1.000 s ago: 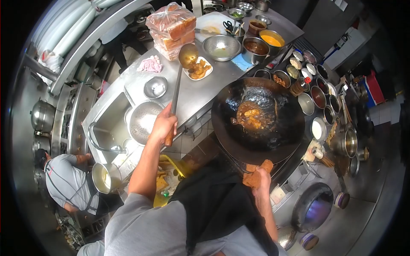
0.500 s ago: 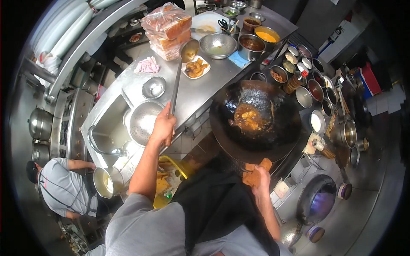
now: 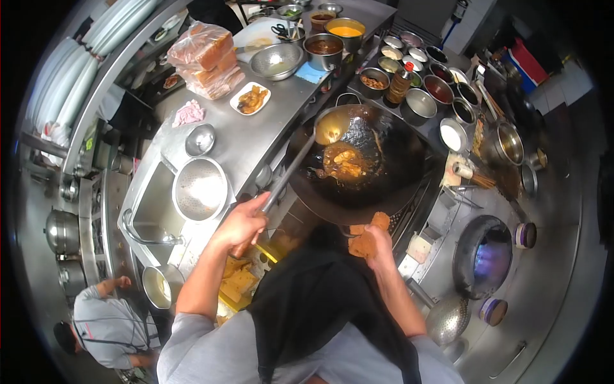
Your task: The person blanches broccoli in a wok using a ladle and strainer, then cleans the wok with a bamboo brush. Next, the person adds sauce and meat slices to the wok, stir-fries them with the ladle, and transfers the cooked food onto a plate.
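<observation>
My left hand (image 3: 245, 225) is closed around the long handle of a ladle (image 3: 332, 128). The ladle's bowl is over the left inner side of a large dark wok (image 3: 384, 187), just above brown saucy food (image 3: 345, 161) pooled inside. At the wok's near edge, my right hand (image 3: 382, 244) grips a folded brown cloth (image 3: 364, 244), which is against the wok's near handle. The cloth mostly hides that handle. A white plate of similar food (image 3: 250, 99) sits on the steel counter to the left of the wok.
Bagged bread (image 3: 204, 57), a perforated bowl (image 3: 277, 61) and sauce pots (image 3: 323, 51) stand on the counter (image 3: 252, 144). Seasoning containers (image 3: 438, 88) and a bottle (image 3: 398, 84) line the wok's right. A colander (image 3: 200, 189) rests by the sink. A co-worker (image 3: 114, 326) is at lower left.
The ladle has swung right from above the plated food on the counter into the wok. My left hand has lowered slightly. The right hand keeps its grip on the cloth.
</observation>
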The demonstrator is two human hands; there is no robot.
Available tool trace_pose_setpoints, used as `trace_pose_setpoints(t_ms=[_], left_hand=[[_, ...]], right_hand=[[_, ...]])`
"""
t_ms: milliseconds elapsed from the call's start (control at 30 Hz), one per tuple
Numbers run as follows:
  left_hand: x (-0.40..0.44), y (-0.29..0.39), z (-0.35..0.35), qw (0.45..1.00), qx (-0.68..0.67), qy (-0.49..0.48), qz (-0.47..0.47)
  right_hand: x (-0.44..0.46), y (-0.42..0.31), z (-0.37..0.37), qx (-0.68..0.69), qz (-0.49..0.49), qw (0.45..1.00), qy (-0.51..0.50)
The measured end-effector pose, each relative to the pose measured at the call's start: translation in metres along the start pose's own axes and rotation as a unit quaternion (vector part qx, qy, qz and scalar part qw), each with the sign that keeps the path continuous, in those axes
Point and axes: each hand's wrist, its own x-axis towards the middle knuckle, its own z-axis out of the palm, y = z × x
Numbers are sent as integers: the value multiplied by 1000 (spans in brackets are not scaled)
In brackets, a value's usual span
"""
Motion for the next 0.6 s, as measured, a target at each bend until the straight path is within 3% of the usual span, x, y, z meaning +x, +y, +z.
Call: trace_pose_setpoints(t_ms=[133, 267, 333, 367, 467, 600], left_hand=[[29, -29, 29, 989, 140, -28, -31], [35, -52, 55, 991, 0, -118, -56], [26, -40, 70, 952, -188, -196, -144], [24, -41, 77, 942, -218, -197, -165], [30, -49, 87, 893, -334, -249, -170], [31, -56, 89, 849, -416, -294, -141]], right_hand=[[4, 4, -13, 23, -26, 999, -14], [8, 6, -14, -2, -19, 1000, 3], [17, 14, -16, -32, 4, 999, 9], [19, 18, -18, -37, 2, 999, 21], [15, 21, -25, -55, 2, 997, 60], [-1, 6, -24, -53, 26, 998, 27]])
